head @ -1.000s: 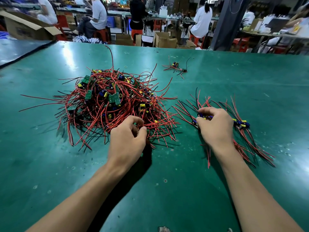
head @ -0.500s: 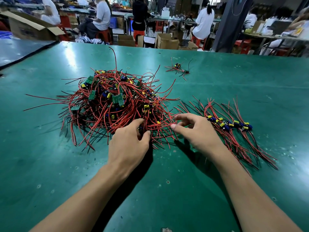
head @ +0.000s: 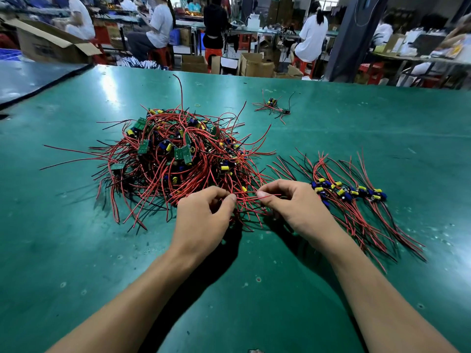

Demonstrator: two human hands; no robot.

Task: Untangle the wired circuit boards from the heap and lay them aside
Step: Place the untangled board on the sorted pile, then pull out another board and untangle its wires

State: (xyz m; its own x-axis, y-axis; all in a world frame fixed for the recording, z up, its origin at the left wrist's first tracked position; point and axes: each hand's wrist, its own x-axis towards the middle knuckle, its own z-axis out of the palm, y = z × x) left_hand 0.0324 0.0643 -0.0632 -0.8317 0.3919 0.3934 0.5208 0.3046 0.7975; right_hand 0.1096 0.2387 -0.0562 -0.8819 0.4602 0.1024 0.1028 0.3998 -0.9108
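Dozens of small circuit boards lie knotted together in one heap (head: 178, 159) on the green table (head: 369, 138), left of centre. The boards are green rectangles, some with the bare side up, others showing yellow and blue cylindrical parts. Each trails thin red wires (head: 142, 189) and a few black ones, which loop over one another and splay outward in all directions; one red strand arches up at the far side.

The left hand (head: 204, 220) sits at the heap's near right edge, fingers curled, thumb and forefinger closed on the red wires there. The right hand (head: 293, 207), just beside it, also has curled fingers and pinches a red wire (head: 248, 198) between thumb and forefinger; the strand runs back toward the left hand's fingertips.

To the right of the right hand lies a tidy row (head: 349, 193) of boards side by side, blue and yellow parts in a line, wires lying roughly parallel. A small cluster (head: 274, 107) of wired boards lies well apart at the table's far side.
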